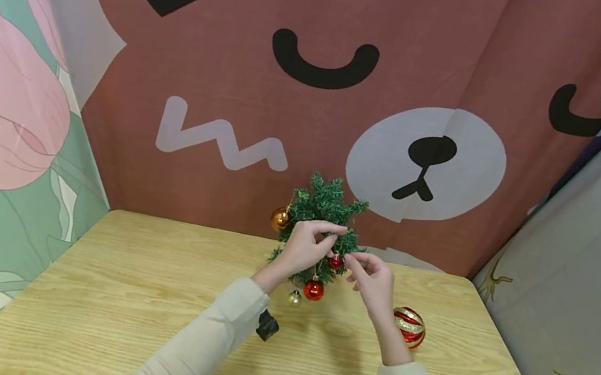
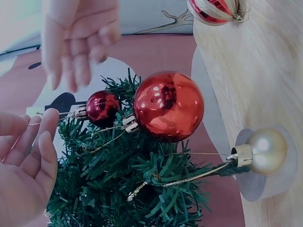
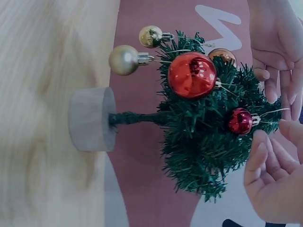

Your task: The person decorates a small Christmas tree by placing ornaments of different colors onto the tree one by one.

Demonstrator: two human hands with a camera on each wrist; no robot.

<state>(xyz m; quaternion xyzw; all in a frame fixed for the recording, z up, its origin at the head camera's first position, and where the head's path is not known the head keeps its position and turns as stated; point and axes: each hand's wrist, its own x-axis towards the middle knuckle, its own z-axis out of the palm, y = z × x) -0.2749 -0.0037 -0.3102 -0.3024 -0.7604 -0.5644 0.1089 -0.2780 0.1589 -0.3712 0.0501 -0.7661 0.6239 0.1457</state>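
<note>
A small green Christmas tree (image 1: 327,200) carries several baubles and stands on a round grey base (image 3: 92,119). My left hand (image 1: 309,247), also in the left wrist view (image 2: 26,163), pinches the gold hanging string (image 2: 34,124) of a small dark red bauble (image 2: 102,108) near the treetop. On the other side my right hand (image 1: 372,285) hangs close to that bauble, its fingers loosely bent around nothing visible. Below them hang a larger red bauble (image 2: 168,106) and a pale gold bauble (image 3: 124,60); an orange-gold bauble (image 1: 280,219) is at the tree's left.
A red and gold striped bauble (image 1: 408,328) lies on the wooden table (image 1: 137,293), right of the tree. Black wrist devices (image 1: 267,326) show beside both sleeves. A printed bear curtain (image 1: 222,86) hangs behind the table, with more curtains at both sides.
</note>
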